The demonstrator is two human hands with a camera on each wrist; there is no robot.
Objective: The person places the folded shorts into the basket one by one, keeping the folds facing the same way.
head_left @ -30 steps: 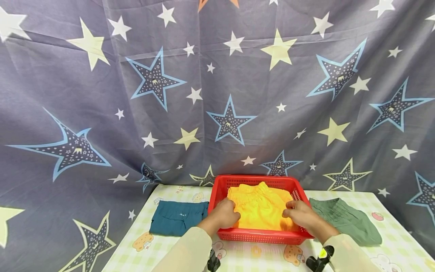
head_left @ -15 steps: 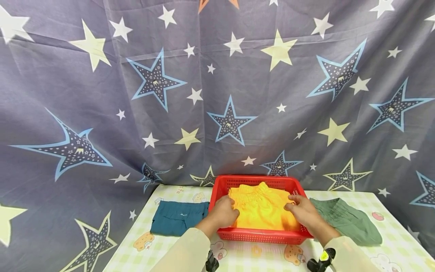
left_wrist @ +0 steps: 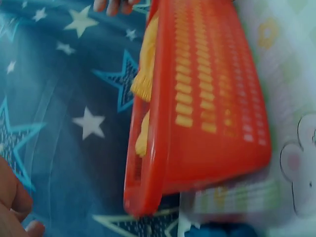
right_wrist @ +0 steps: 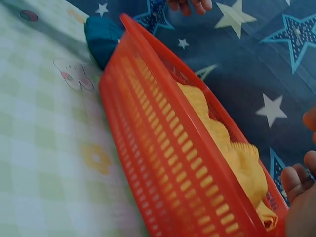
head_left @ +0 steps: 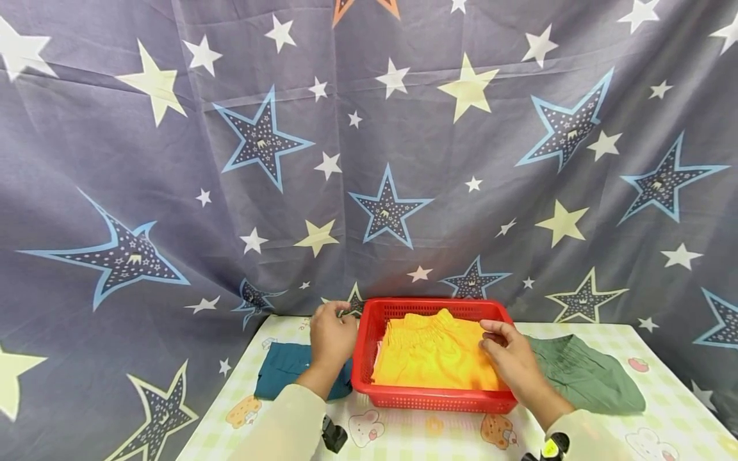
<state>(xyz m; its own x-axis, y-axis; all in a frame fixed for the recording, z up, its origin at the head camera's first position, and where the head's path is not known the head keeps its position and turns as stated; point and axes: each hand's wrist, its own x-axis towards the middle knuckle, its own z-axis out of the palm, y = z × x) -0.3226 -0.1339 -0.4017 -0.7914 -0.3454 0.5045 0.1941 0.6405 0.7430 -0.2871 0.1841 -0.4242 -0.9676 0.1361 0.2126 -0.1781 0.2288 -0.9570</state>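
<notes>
Yellow shorts (head_left: 435, 352) with a gathered waistband lie spread in a red perforated plastic basket (head_left: 444, 403). My left hand (head_left: 333, 339) is raised left of the basket, over the folded teal garment (head_left: 282, 368), its fingers loosely bent around nothing. Above the basket's right side is my right hand (head_left: 513, 362), thumb and fingers apart, near the shorts' right edge. In the right wrist view a gap shows between the right hand (right_wrist: 301, 192) and the yellow cloth. A sliver of pinkish cloth (head_left: 378, 349) shows beneath the shorts at the left.
Green shorts (head_left: 585, 371) with a gathered waist lie on the table right of the basket. A checked cartoon tablecloth (head_left: 426, 442) covers the table. Behind it hangs a grey curtain (head_left: 369, 269) printed with stars.
My left hand has left the basket's left side and moved left and up, over the teal garment. My right hand has loosened from the yellow shorts and risen slightly. The basket stays in place.
</notes>
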